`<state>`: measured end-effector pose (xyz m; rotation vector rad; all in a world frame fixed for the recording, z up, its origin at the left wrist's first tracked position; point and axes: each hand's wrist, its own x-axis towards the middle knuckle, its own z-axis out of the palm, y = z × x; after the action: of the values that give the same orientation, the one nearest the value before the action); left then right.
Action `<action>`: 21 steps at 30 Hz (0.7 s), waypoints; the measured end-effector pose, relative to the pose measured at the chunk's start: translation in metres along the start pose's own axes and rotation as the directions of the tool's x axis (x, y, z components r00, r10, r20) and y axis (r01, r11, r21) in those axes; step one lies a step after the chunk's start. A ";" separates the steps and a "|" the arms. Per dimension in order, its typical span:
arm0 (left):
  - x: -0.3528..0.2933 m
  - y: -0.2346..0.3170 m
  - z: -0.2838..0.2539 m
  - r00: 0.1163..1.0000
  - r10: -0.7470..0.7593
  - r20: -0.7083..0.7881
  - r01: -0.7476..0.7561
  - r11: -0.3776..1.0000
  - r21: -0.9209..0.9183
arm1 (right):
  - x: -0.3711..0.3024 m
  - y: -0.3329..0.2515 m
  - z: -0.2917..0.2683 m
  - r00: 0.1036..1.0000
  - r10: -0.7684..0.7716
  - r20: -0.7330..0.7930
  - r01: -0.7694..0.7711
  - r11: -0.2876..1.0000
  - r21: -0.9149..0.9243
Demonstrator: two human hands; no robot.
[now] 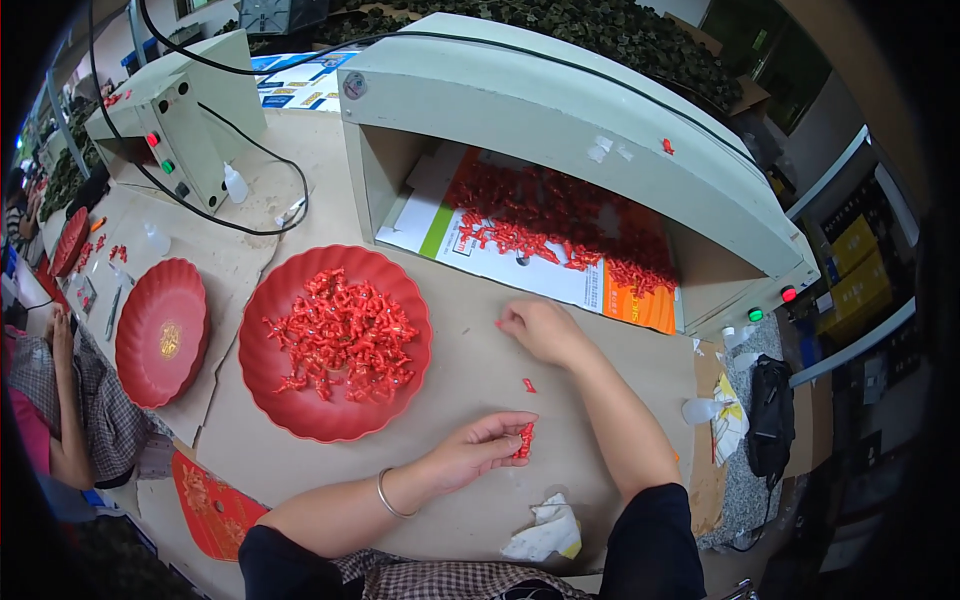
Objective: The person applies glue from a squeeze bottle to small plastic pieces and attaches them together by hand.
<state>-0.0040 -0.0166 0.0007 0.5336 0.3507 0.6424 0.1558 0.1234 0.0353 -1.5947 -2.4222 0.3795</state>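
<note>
My left hand (462, 460), with a metal bangle on its wrist, pinches a small red glossy figure (525, 443) between thumb and fingers. Farther forward, in front of the box opening, my right hand (545, 332) has its fingers pressed together, with a tiny red piece (499, 323) showing at their tips. Between the two hands another small red piece (530, 385) lies on the tabletop (470, 350). Left of my hands stands a red scalloped bowl (262, 400) heaped with red figures (345, 335).
A pale green open-fronted box (560, 110) holds many red pieces (540, 210) on printed cardboard. A second red bowl (150, 355), a crumpled cloth (543, 530), a squeeze bottle (703, 410) and a black pouch (772, 415) lie around. Another person's arm (66, 370) is at far left.
</note>
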 end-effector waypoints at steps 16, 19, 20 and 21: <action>-0.002 -0.001 0.006 0.998 0.060 -0.030 -0.060 0.998 0.010 | -0.113 -0.018 0.011 0.949 -0.031 -0.313 0.117 0.959 0.257; -0.002 -0.005 0.006 0.998 0.059 0.026 -0.059 0.998 0.033 | -0.108 -0.015 0.014 0.941 -0.084 -0.328 0.168 0.957 0.238; -0.003 -0.006 0.008 0.998 0.056 0.025 -0.057 0.998 0.033 | -0.107 -0.014 0.016 0.921 -0.167 -0.351 0.232 0.961 0.153; -0.004 -0.004 0.008 0.998 0.050 0.029 -0.051 0.998 0.043 | -0.106 -0.015 0.017 0.921 -0.166 -0.352 0.233 0.960 0.157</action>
<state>-0.0009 -0.0249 0.0052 0.5942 0.3264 0.6766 0.1791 0.0182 0.0204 -1.2017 -2.1825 0.2724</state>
